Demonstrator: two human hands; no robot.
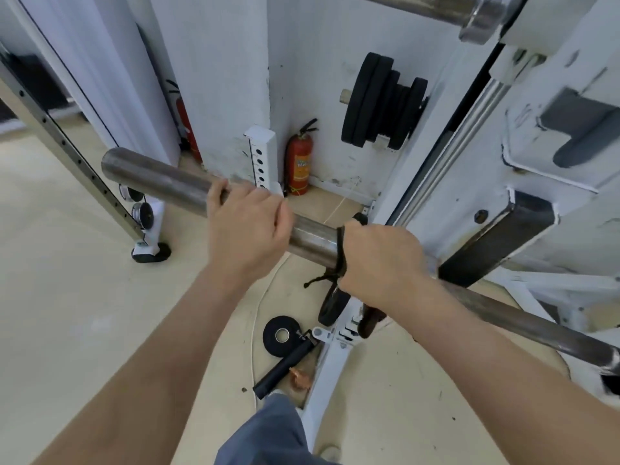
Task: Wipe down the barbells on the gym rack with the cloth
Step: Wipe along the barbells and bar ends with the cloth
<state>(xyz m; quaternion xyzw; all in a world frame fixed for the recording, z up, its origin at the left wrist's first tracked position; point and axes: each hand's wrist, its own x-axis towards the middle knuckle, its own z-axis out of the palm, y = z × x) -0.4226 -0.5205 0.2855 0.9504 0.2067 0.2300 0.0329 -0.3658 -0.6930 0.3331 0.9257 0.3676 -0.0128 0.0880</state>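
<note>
A long grey steel barbell [161, 177] ran diagonally from the left middle of the frame down to the lower right edge, resting on the white-painted steel gym rack [550, 203] at the right. The left hand [246, 229] sat near the centre of the frame, its fingers curled over the thick sleeve of the bar in a clenched grasp. Just to its right, the right hand [382, 260] gripped the same sleeve through a thin black cloth [339, 253], which was wrapped round the metal, with a frayed end hanging below the bar. A second chrome barbell [419, 10] lay across the top of the frame. Black round weight plates [379, 102] hung on a peg by the white wall in the upper middle, and a red fire extinguisher [299, 162] stood on the floor below them. Lower centre, a black tape roll [281, 335] and a short black handle [285, 367] lay on the pale floor.
</note>
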